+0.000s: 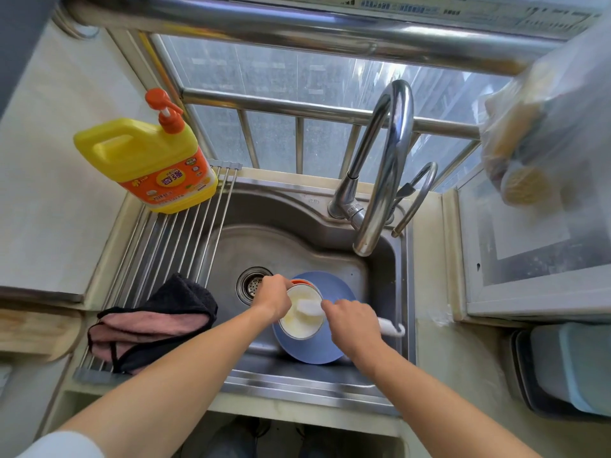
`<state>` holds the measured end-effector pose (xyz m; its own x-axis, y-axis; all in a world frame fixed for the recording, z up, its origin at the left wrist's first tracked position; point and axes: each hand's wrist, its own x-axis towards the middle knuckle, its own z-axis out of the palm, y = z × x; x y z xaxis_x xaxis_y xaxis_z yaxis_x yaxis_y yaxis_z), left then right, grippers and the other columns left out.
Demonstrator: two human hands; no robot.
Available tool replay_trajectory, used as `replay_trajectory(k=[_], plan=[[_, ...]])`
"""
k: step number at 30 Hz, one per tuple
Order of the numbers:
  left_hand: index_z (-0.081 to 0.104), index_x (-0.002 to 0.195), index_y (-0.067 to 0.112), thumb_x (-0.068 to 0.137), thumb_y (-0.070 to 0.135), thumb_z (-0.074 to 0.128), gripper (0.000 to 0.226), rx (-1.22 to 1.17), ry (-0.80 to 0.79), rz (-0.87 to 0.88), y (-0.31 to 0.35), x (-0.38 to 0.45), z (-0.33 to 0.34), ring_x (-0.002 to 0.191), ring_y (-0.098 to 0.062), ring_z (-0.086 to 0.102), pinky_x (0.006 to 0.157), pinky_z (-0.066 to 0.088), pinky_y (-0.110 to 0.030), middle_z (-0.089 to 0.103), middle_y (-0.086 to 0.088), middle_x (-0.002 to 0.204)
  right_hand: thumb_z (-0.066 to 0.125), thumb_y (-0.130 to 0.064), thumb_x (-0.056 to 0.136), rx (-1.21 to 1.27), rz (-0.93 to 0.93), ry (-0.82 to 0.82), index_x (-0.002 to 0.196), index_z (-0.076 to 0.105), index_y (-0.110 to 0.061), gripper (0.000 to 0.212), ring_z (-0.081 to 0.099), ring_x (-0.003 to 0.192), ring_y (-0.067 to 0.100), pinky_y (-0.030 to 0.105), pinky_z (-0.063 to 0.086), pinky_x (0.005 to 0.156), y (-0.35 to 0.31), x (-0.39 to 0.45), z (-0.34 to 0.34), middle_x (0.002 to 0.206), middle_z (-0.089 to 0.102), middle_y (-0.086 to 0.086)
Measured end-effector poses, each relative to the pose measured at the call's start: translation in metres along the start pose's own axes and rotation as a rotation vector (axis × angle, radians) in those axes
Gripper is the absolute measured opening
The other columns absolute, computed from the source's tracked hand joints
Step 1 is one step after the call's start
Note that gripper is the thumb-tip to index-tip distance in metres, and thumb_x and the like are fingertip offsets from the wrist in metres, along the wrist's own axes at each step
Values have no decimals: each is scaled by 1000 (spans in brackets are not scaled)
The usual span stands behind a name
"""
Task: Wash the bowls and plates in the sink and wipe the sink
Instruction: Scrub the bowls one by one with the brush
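The yellow detergent jug (145, 160) carries an orange label with 2 large Chinese characters, "奇强". Its smaller print is too blurred to read.

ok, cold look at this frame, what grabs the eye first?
Probably the bright yellow detergent jug with the orange pump, standing on the steel roll-up rack left of the sink. Then the two hands in the basin: the left hand grips a white bowl with an orange outside over a blue plate, while the right hand scrubs inside it with a white brush.
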<state>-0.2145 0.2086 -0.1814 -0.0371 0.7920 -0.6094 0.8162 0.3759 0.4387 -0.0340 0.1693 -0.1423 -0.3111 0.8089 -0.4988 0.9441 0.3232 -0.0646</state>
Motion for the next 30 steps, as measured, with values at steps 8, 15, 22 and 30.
replay_trajectory(k=[8, 15, 22, 30], plan=[[79, 102, 19, 75, -7, 45, 50, -46, 56, -31, -5, 2, 3, 92, -35, 68, 77, 58, -41, 76, -11, 97, 47, -10, 86, 917, 402, -335, 83, 61, -17, 16, 51, 60, 24, 25, 36, 48, -18, 3, -5, 76, 61, 6], [80, 102, 23, 74, -5, 46, 52, -75, 48, -8, -10, 2, 6, 88, -28, 69, 74, 57, -35, 77, -5, 89, 72, -13, 75, 65, 20, 28, 91, 60, -20, 21, 65, 66, 33, 32, 32, 52, 0, -1, 9, 77, 62, 7], [81, 96, 22, 73, -6, 47, 49, -98, 87, -35, -6, 1, 4, 86, -27, 67, 72, 55, -35, 76, -4, 86, 48, -10, 88, 591, 265, -204, 87, 55, -17, 9, 47, 66, 28, 31, 34, 53, -24, -9, 5, 73, 51, 4], [81, 93, 25, 73, -5, 44, 52, -94, 36, -23, -6, 3, 2, 64, -26, 65, 59, 59, -38, 74, -3, 78, 84, -13, 60, -30, 7, 15, 83, 63, -18, 32, 61, 51, 32, 31, 26, 46, -2, 7, 12, 66, 61, 8]])
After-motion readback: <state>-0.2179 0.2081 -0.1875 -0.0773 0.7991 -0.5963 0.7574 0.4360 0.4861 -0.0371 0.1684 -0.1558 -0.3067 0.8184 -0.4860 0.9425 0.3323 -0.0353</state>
